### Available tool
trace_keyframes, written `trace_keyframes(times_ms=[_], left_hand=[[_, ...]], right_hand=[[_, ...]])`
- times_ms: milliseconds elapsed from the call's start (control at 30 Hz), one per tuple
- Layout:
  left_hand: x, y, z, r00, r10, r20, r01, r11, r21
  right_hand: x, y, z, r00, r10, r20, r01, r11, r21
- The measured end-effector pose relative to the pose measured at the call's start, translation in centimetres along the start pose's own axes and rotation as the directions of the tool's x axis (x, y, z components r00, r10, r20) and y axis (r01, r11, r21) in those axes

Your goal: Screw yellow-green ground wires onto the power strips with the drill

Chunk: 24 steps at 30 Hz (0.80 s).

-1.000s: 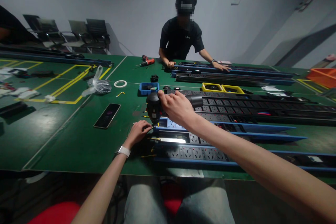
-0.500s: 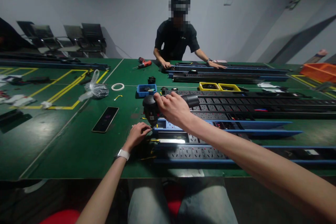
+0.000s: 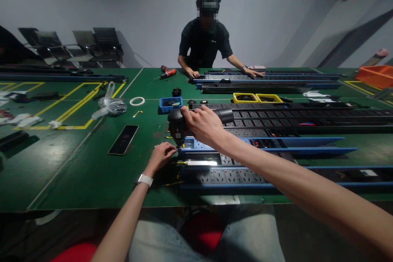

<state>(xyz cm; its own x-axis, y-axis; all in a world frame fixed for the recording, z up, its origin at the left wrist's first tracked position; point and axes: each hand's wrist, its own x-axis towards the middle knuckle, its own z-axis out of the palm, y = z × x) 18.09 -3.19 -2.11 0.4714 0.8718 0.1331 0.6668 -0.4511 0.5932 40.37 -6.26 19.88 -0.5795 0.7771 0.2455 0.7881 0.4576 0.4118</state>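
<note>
My right hand (image 3: 205, 125) is wrapped around the grip of a black cordless screwdriver (image 3: 177, 125), which points straight down. Its tip is at the left end of a blue-edged power strip housing (image 3: 202, 150). Right beside the tip, my left hand (image 3: 161, 156) has thumb and fingers pinched together at the end of that housing; what they hold is too small to make out. Short yellow wires (image 3: 179, 163) stick out from the ends of neighbouring strips. Nearer to me lies a power strip with a row of black sockets (image 3: 233, 177).
A phone (image 3: 123, 140), a tape ring (image 3: 137, 101) and a plastic bag (image 3: 112, 104) lie to the left. Beyond my hands stand a blue bin (image 3: 170, 104) and yellow bins (image 3: 245, 98). Across the table, a co-worker (image 3: 205, 45) handles long strips near a red drill (image 3: 167, 73).
The screwdriver and both hands stay at the same housing end, with barely any movement. My knees have spread apart below the table, and the view has shifted slightly.
</note>
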Motion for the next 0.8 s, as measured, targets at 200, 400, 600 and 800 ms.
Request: trace_keyframes(times_ms=[200,400,600,800], left_hand=[[0.01,-0.03,-0.08,1.0,0.003,0.001,-0.003,1.0,-0.002],[0.03,0.05,0.0,1.0,-0.01,-0.006,0.01,1.0,-0.02],[0.07,0.13,0.02,1.0,-0.008,-0.008,0.008,1.0,-0.024],[0.05,0.01,0.05,1.0,-0.003,-0.003,0.003,1.0,-0.023]], right_hand=[[0.06,-0.04,-0.31,1.0,0.002,0.015,-0.002,1.0,0.008],[0.21,-0.45,-0.19,0.999,-0.025,-0.028,0.025,1.0,0.002],[0.29,-0.54,-0.11,0.999,-0.012,-0.048,0.012,1.0,-0.012],[0.09,0.0,0.17,1.0,-0.005,-0.022,0.005,1.0,-0.008]])
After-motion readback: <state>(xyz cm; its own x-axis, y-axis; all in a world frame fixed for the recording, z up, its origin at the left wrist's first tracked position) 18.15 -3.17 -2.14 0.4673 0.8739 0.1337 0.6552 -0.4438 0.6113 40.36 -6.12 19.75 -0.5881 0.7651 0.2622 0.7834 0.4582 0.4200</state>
